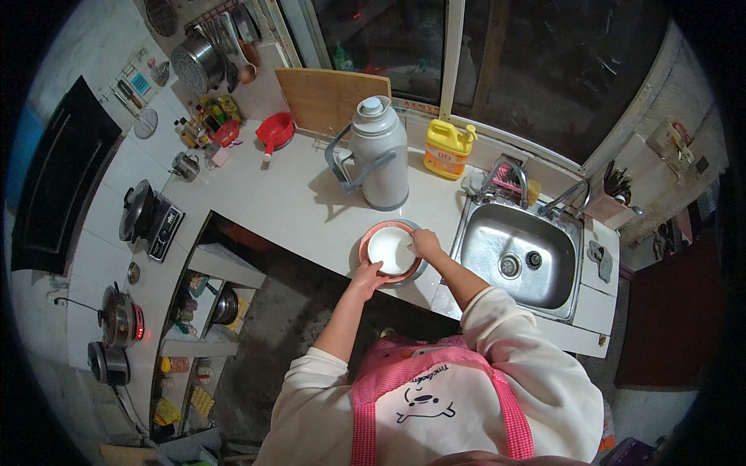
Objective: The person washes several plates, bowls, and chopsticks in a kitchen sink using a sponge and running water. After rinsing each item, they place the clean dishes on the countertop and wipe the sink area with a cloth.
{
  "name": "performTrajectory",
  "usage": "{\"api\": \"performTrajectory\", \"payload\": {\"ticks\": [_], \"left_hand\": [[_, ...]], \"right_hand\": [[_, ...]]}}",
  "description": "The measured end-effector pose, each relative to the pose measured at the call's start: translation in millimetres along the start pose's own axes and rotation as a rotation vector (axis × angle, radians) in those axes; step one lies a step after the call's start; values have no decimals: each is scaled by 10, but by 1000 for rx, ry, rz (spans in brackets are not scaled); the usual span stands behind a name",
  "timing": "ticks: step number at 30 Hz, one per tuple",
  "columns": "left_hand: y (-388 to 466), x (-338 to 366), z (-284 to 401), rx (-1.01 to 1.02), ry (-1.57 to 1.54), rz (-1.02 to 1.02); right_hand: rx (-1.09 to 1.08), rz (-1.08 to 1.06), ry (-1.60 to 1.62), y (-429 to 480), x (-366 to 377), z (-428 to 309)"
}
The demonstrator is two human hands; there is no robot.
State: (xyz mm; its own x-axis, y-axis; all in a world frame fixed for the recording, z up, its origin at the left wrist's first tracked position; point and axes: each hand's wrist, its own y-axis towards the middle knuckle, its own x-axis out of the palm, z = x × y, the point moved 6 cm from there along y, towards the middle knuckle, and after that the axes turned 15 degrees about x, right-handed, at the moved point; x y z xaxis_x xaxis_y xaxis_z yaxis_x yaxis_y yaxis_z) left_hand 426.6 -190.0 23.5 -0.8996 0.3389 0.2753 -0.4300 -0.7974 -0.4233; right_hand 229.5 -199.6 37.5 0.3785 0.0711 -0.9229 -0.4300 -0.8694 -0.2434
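Observation:
A white bowl (391, 250) sits inside a reddish-orange basin (366, 241) near the counter's front edge, with a grey-blue rim showing beneath the basin. My left hand (370, 277) touches the near left side, thumb at the bowl's rim and fingers along the basin; what exactly it grips is unclear. My right hand (425, 243) grips the bowl's right rim. Behind the bowl stands a large grey thermos flask (382, 157) with a white stopper.
To the right is a steel sink (524, 250) with curved taps. A yellow detergent jug (447, 149) stands by the window. At the back left lie a red ladle (275, 131) and a wooden board (332, 99). Pots and a glowing cooker (138, 321) line the left counter.

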Motion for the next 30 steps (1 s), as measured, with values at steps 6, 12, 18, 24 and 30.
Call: {"api": "performTrajectory", "payload": {"ticks": [6,12,18,24,30], "left_hand": [[-302,408,504,115,147,62],[-290,1217,299,-9,46,15],[-81,2246,7,281,110,-135],[-310,3265,465,1059,699,-393],[-455,3705,740,1379,898,-378]], "right_hand": [[7,57,174,-298,-497,58],[-61,309,481,-801,-1255,789],[187,-69,540,-1097,-1544,1916],[-146,435,725,-1564,-2268,2422],[-549,786,572,-1685,-2526,2730]]}}
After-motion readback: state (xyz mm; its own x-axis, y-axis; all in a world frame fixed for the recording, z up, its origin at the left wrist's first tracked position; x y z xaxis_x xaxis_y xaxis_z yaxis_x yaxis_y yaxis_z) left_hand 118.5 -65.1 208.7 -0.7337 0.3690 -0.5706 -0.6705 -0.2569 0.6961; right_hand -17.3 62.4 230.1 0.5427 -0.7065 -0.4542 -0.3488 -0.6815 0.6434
